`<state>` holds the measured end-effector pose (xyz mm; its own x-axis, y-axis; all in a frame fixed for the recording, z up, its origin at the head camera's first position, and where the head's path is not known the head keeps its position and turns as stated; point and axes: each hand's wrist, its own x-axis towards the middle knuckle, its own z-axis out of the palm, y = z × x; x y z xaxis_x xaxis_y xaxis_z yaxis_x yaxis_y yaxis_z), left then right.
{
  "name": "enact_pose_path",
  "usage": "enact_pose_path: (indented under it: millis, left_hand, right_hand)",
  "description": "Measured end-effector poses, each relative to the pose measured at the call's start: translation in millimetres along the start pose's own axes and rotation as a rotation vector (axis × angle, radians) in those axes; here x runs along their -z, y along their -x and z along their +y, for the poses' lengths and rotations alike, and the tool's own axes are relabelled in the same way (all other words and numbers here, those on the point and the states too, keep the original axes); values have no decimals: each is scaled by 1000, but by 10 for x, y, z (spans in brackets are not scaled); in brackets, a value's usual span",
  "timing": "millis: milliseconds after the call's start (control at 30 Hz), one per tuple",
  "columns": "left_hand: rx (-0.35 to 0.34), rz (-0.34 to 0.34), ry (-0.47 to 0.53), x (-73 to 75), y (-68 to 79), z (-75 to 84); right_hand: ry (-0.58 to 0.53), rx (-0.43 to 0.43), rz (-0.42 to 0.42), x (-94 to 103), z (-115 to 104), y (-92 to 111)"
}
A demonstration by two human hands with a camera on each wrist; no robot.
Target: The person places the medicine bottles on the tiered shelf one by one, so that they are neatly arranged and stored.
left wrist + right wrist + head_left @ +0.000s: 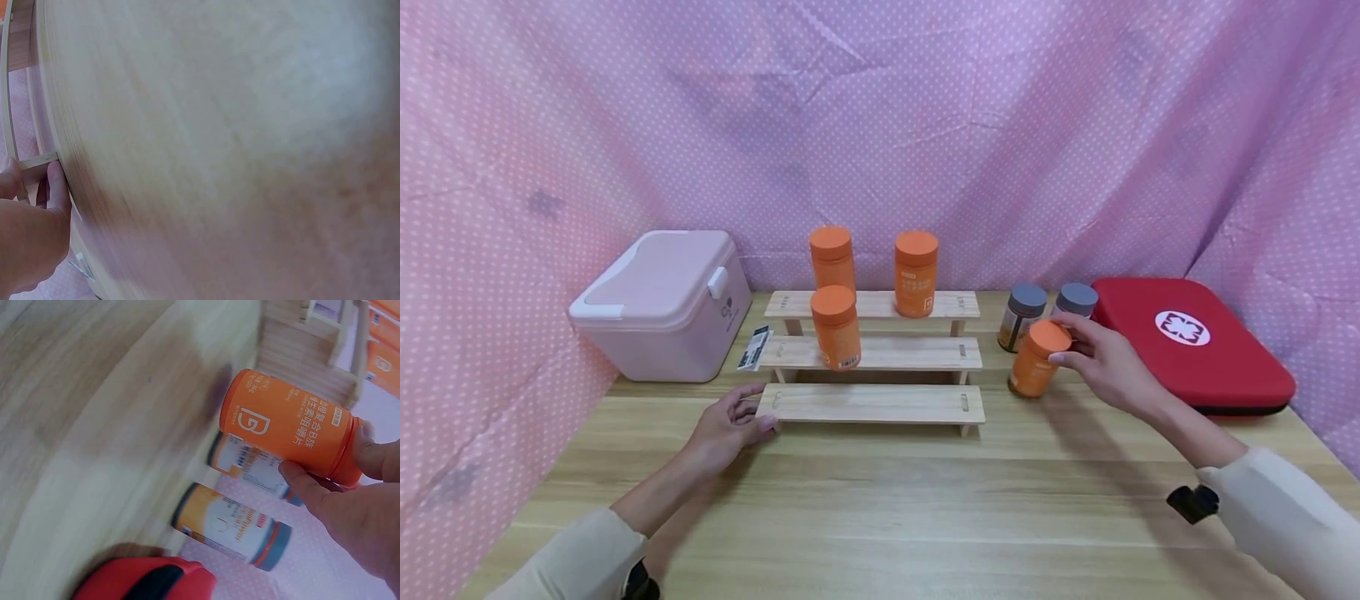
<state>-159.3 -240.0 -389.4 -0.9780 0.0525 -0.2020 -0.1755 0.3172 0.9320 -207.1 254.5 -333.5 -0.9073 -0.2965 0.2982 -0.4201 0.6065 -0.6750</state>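
Note:
My right hand (pixel 1108 362) holds an orange pill bottle (pixel 287 425) by its lid end, thumb and fingers around it. In the head view this bottle is slightly tilted, close over the table right of a three-step wooden shelf (pixel 872 403). At the shelf's lowest step, my left hand (pixel 722 433) pinches the left end between thumb and fingers, as the left wrist view shows the fingertips (pixel 57 178) on the wood. Two like orange bottles stand on the top step, one at left (pixel 832 254) and one further right (pixel 916 275). Another orange bottle (pixel 837 329) stands on the middle step.
Two grey-lidded bottles, one nearer (pixel 1022 317) and one partly hidden (pixel 1075 298), stand behind my right hand. A red first-aid case (pixel 1217 358) lies at the right. A pale pink lidded box (pixel 662 308) is at the left, with a small printed packet (pixel 755 348) beside the shelf.

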Motion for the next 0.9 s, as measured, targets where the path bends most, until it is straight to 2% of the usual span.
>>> enact_pose_path:
  millis: [333, 533, 900]
  left_hand:
    - [-1, -5, 40, 10, -1, 15]
    - [-1, -5, 34, 7, -5, 8]
    - [-29, -17, 60, 8, -10, -2]
  right_hand:
    - [-10, 24, 32, 190, -244, 84]
    - [-60, 63, 37, 226, -366, 75]
    - [-46, 88, 46, 252, -651, -3]
